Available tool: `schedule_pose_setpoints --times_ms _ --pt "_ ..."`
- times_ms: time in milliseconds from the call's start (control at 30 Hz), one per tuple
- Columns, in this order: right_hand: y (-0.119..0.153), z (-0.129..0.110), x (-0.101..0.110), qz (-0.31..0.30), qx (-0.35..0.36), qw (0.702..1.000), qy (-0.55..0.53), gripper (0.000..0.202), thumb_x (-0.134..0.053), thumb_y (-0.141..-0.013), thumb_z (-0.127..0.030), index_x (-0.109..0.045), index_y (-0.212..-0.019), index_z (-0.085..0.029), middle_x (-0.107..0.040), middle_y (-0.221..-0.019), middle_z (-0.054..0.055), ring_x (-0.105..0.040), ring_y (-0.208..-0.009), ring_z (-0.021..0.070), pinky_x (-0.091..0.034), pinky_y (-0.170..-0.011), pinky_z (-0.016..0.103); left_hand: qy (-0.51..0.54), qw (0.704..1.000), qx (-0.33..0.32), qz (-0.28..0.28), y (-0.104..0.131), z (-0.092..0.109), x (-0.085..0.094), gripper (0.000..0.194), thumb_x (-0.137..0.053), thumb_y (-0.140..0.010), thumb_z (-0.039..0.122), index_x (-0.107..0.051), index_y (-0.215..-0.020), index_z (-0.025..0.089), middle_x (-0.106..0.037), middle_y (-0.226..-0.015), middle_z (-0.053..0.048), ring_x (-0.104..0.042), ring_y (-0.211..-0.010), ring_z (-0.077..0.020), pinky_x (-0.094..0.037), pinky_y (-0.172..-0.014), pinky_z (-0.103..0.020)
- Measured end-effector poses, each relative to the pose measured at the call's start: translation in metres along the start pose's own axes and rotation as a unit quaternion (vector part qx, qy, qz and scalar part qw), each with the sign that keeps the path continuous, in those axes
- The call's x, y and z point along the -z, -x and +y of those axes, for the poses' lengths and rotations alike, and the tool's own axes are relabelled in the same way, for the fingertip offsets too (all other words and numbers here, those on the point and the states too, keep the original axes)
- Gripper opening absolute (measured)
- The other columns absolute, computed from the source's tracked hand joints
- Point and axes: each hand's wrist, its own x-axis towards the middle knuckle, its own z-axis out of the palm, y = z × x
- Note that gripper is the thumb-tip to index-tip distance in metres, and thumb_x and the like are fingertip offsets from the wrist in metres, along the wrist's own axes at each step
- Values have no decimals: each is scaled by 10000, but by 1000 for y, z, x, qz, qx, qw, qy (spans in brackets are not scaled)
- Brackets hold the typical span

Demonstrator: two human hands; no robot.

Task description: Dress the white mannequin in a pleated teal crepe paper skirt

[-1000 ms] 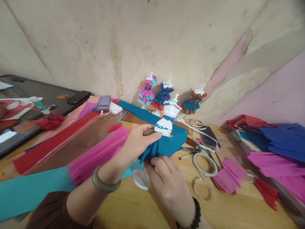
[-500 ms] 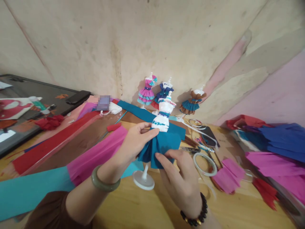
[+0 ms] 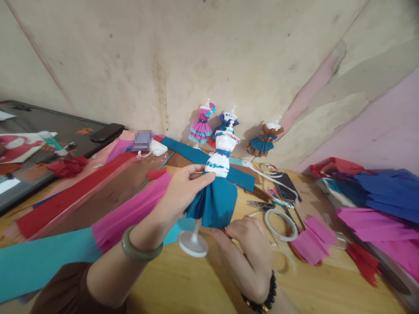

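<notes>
A small white dress-form mannequin on a round base tilts slightly above the wooden table. It has teal and purple marks on its torso and a gathered teal crepe paper skirt hanging from its hips. My left hand is closed around the top of this skirt, thumb in front, pinning paper and mannequin together. At the skirt's lower edge, the curled fingers of my right hand pinch the hem; the fingertips are partly hidden.
Behind stand dressed mannequins in pink and brown-teal. To the right lie a tape roll, snips, a phone and folded blue paper. Long paper strips cover the left; a black case lies beyond.
My right hand has moved from the skirt's front down to its hem, its fingers curling in. The skirt's right side now hangs lower and narrower. The mannequin has shifted slightly left.
</notes>
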Motion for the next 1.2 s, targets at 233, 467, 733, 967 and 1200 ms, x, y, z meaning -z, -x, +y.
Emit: schedule_pose_setpoints --times_ms 233,467,733,967,1200 --pt "-3 2 0 67 81 991 83 218 -614 -849 -45 -671 -1014 -176 -598 -901 82 -563 -846 226 -460 -694 384 5 1000 -2 -1 2 1 -2 236 -773 -701 315 -699 -874 172 -745 -840 -26 -658 -733 -152 -497 -657 -251" --pt "-11 -6 -2 16 74 997 -18 165 -512 -909 -53 -628 -878 -165 -590 -745 47 -526 -705 174 -443 -596 327 1 1000 4 11 2 4 -4 247 -778 -694 305 -702 -881 163 -745 -802 -21 -656 -711 -147 -490 -642 -239" --pt "-19 4 15 103 -8 992 -78 299 -531 -827 -1 -616 -1032 -201 -540 -881 38 -545 -828 181 -483 -747 362 6 999 6 -47 4 3 -2 366 -804 -680 332 -689 -977 151 -772 -916 -68 -694 -748 -178 -516 -673 -267" --pt "-16 30 33 -15 -125 943 -307 676 -646 -801 -623 -471 -1324 -232 -523 -1289 148 -490 -1238 358 -368 -1056 600 1 995 -7 -102 6 0 -4 418 -808 -689 356 -681 -1033 154 -768 -1041 -102 -714 -934 -242 -534 -776 -301" --pt "-21 35 28 94 -272 906 -311 298 -671 -873 -381 -569 -1122 -253 -637 -1059 70 -603 -1065 244 -480 -968 461 -23 986 -6 -163 8 0 -5 415 -769 -747 337 -648 -1099 153 -763 -1035 -103 -708 -960 -246 -522 -835 -330"
